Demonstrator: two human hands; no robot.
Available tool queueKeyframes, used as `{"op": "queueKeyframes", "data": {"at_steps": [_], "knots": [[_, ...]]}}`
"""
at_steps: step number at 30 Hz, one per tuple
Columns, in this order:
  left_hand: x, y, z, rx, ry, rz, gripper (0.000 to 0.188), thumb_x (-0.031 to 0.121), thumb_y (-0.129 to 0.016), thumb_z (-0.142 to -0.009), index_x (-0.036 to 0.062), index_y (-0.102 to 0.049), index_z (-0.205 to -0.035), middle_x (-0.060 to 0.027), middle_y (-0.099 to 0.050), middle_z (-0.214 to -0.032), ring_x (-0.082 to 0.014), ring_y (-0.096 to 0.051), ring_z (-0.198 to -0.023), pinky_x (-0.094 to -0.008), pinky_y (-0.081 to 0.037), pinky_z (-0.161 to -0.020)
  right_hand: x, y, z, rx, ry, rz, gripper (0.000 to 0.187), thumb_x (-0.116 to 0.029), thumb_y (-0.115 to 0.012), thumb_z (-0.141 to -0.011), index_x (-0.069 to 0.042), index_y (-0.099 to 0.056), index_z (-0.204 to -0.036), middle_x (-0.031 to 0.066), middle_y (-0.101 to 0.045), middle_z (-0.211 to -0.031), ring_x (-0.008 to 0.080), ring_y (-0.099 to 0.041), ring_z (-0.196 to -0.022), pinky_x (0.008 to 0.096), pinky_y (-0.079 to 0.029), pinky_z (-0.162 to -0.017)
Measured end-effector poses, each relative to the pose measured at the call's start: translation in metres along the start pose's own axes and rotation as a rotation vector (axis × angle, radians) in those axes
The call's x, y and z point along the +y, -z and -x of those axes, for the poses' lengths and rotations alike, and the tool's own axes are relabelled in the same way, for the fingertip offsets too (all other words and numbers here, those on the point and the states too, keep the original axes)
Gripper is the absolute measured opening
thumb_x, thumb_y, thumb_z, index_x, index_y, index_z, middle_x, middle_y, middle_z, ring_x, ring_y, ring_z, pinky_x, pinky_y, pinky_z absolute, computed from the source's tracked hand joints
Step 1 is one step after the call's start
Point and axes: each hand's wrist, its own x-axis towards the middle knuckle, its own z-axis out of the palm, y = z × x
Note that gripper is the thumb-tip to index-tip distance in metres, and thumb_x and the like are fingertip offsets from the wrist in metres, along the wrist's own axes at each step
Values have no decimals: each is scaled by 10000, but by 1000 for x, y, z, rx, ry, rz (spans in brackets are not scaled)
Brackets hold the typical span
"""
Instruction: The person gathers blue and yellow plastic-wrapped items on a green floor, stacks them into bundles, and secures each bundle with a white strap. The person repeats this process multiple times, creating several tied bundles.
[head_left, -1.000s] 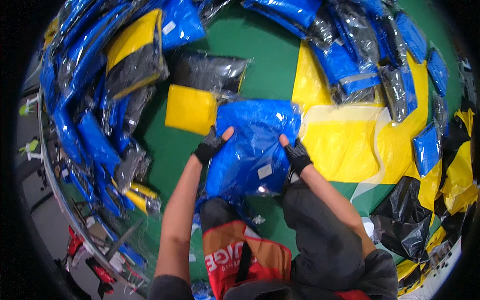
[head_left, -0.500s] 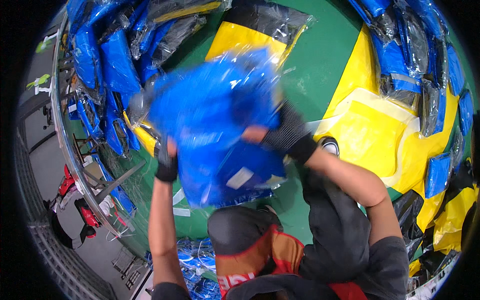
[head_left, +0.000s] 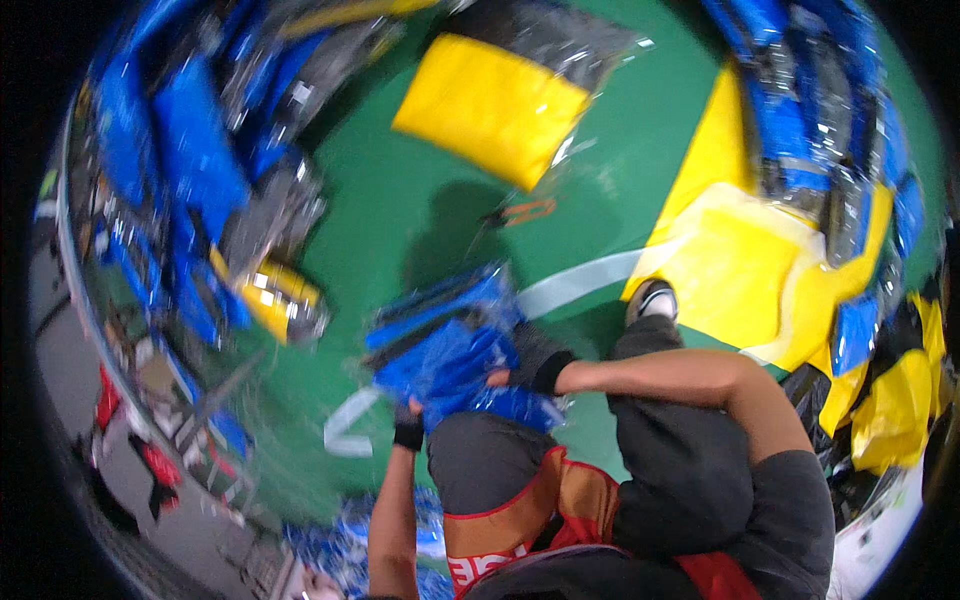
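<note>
A blue folded sheet packet [head_left: 455, 345] in clear plastic is held low in front of my knee, tilted so that its layered edge shows. At its lower left, my left hand [head_left: 410, 425] in a dark fingerless glove closes on the packet's edge. My right hand [head_left: 530, 365], in a grey-and-black fingerless glove, grips the packet from the right, its fingers partly hidden and blurred. Beyond the packet, an orange-handled cutting tool [head_left: 522, 213] lies on the green floor. Farther off lies a yellow-and-grey packet [head_left: 490, 105] in clear plastic.
Blue bagged packets [head_left: 200, 130] are heaped at the left, with a small yellow one [head_left: 285, 300] beside them. More blue packets [head_left: 780, 110] lie at the right on yellow sheeting [head_left: 740, 270], near my shoe [head_left: 655, 298]. Pale tape strips [head_left: 580, 280] cross the green floor.
Both hands have brought the blue packet down toward my knee and tilted it. The orange-handled tool and more of the yellow packet have come into sight behind it.
</note>
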Motion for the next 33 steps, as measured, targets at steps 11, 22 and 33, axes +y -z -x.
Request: {"op": "queueKeyframes", "data": {"at_steps": [11, 22, 33], "knots": [[63, 19, -82, -177, -15, -465, 401, 256, -451, -938, 12, -419, -1255, -109, -507, -1143, -215, -523, -986, -334, -422, -903, 38, 58, -6, -293, -122, 16, 873, -622, -629, -660, -36, -427, -1275, 219, -510, -1198, 354, -471, -1148, 426, -375, -958], [581, -111, -239, -3, -1290, -635, 379, 216, -470, -923, 24, -444, -1249, -57, -550, -1009, -172, -535, -937, -360, -378, -980, 218, 347, 112, 1311, 37, -1988, 581, -425, -647, -801, -85, -464, -1236, 96, -566, -1119, 230, -590, -891, 338, -513, -712], [684, -215, -344, -217, -800, 769, 520, 222, -683, -801, 26, -476, -1237, -101, -515, -1228, -234, -512, -1056, -386, -443, -891, 153, 219, 259, 1447, 150, -1475, 699, -54, -599, -736, -16, -305, -1368, 144, -383, -1354, 258, -475, -1161, 382, -417, -958]]}}
